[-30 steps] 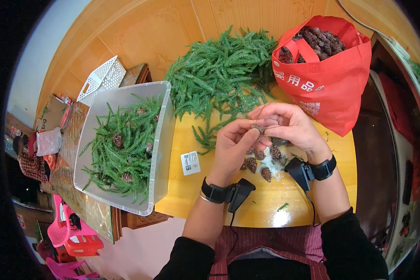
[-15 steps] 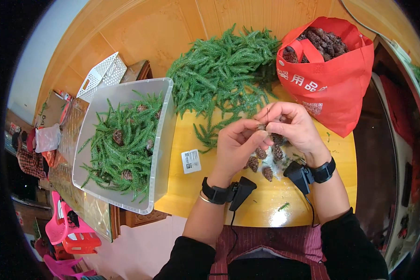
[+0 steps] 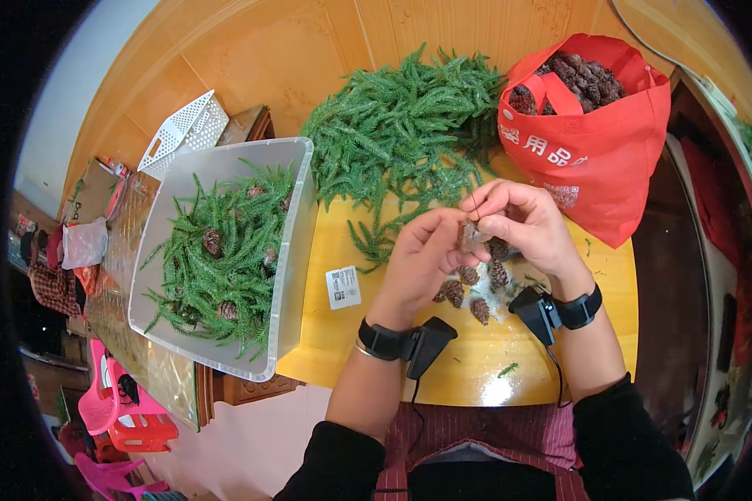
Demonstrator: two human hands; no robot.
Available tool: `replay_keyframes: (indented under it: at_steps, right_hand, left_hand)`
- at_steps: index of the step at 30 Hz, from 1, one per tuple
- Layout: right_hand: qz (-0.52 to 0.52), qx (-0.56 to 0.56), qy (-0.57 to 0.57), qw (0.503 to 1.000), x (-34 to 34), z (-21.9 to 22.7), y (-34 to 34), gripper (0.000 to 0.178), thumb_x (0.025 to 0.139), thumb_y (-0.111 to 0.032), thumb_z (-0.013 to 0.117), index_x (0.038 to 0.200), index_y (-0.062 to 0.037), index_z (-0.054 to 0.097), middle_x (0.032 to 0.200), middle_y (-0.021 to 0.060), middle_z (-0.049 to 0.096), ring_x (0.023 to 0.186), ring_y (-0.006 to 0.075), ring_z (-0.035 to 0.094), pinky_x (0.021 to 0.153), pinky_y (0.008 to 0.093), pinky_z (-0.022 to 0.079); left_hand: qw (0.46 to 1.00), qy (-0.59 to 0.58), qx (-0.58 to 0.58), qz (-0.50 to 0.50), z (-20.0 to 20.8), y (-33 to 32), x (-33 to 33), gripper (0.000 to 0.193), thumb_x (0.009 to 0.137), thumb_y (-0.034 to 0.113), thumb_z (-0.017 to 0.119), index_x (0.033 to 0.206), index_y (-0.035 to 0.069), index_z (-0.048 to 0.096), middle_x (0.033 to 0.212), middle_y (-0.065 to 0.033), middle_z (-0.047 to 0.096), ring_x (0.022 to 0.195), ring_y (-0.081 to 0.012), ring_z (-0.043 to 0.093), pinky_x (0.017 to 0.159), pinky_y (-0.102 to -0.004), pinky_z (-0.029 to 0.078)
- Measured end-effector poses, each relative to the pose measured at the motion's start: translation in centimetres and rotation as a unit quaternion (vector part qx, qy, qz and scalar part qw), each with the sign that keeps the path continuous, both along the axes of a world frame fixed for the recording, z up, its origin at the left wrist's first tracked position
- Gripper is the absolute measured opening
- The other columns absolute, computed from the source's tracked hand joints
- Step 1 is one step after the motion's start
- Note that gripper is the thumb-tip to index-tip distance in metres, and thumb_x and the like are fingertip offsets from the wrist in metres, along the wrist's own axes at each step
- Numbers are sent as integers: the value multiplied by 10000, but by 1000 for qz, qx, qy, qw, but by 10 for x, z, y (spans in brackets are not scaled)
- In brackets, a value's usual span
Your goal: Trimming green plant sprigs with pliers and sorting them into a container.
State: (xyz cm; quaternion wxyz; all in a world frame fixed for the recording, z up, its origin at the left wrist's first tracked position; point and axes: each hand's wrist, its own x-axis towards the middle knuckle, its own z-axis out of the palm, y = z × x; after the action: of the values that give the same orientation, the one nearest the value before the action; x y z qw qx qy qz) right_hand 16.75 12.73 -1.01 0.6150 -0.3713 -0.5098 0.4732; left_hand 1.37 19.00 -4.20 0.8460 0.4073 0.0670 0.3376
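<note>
Both hands meet above the yellow table [image 3: 376, 351]. Between the fingertips of my left hand [image 3: 422, 255] is a pale, frosted-looking pine cone [image 3: 471, 237], partly covered by the fingers. My right hand [image 3: 526, 225] is closed too, its thumb and forefinger pinching a thin dark wire [image 3: 476, 205] that rises just above the cone. How the wire meets the cone is hidden by the fingertips. Beneath my hands lie several loose brown pine cones [image 3: 480, 311], some of them covered from sight, on a patch of whitish bits.
A clear plastic bin [image 3: 294, 275] at left holds green sprigs with pine cones among them. Green artificial sprigs [image 3: 393, 125] are heaped at the back. A red bag [image 3: 597, 167] full of pine cones stands at back right. A white label card [image 3: 342, 288] lies beside the bin.
My left fingers have shifted, so more of the pale pine cone shows. My right hand stays pinched on the wire, almost in the same place.
</note>
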Motion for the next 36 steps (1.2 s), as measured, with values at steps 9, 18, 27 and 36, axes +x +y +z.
replay_keyframes:
  at_steps: [9, 18, 27, 36]
  right_hand:
    - [14, 6, -9, 1000, 1, 3, -1, 70, 788, -45, 577, 839, 0, 563, 991, 100, 541, 867, 119, 531, 772, 251, 439]
    - [-4, 15, -81, 997, 1, 5, -2, 49, 795, -22, 565, 810, 7, 528, 963, 92, 538, 850, 108, 523, 746, 242, 446]
    - [-87, 52, -182, 978, -4, 7, -6, 113, 787, -9, 565, 894, 24, 554, 952, 97, 561, 870, 135, 542, 779, 268, 444]
    - [-149, -140, -531, 822, 31, 53, -105, 350, 725, -142, 658, 1025, 4, 550, 1012, 132, 577, 913, 248, 578, 757, 317, 462]
  left_hand:
    - [1000, -4, -5, -24, -3, 2, -3, 181, 877, 88, 502, 1044, 22, 520, 950, -72, 590, 782, -171, 614, 658, -235, 492]
    - [998, -23, 49, -13, -7, 2, 2, 133, 846, 36, 529, 977, 19, 521, 936, -73, 581, 803, -154, 596, 688, -247, 489]
    - [1000, -5, 11, 20, 0, -1, -2, 101, 862, 30, 499, 962, 19, 505, 943, -62, 561, 848, -148, 574, 717, -264, 480]
    - [999, 33, 4, -1, 8, 1, 0, 288, 830, -34, 480, 1115, 6, 481, 946, -77, 556, 768, -142, 552, 652, -231, 448]
